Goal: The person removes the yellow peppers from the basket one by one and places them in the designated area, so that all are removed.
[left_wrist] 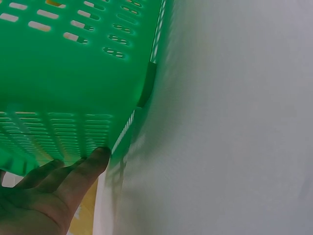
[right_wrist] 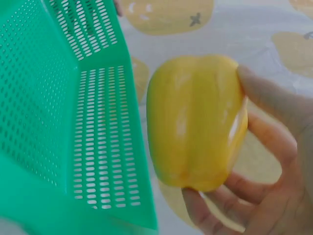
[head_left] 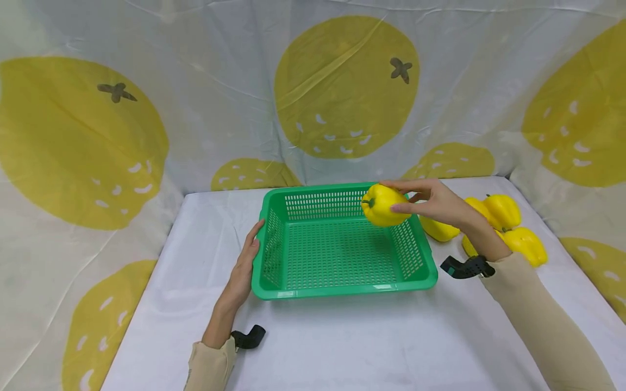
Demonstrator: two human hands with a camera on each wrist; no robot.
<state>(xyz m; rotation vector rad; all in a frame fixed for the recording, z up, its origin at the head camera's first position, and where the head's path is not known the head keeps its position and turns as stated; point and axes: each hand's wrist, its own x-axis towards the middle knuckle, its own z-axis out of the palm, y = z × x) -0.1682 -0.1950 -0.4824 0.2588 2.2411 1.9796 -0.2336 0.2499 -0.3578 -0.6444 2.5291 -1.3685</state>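
In the head view, my right hand (head_left: 435,201) holds a yellow bell pepper (head_left: 383,205) above the right end of a green plastic basket (head_left: 337,294). Its green stem points left. Up close in the right wrist view, thumb and fingers of the right hand (right_wrist: 274,166) grip one side of the pepper (right_wrist: 193,122), beside the basket's slotted wall (right_wrist: 105,142). My left hand (head_left: 240,271) touches the basket's left side at the rim. From the left wrist, the left hand's (left_wrist: 54,196) fairly straight fingers lie along the outside of the slotted wall; its thumb is mostly hidden.
Several more yellow bell peppers (head_left: 525,245) lie on the white-covered table (head_left: 352,347) right of the basket, partly behind my right forearm. A cloth backdrop (head_left: 235,108) with large yellow fruit prints rises behind the table and at both sides.
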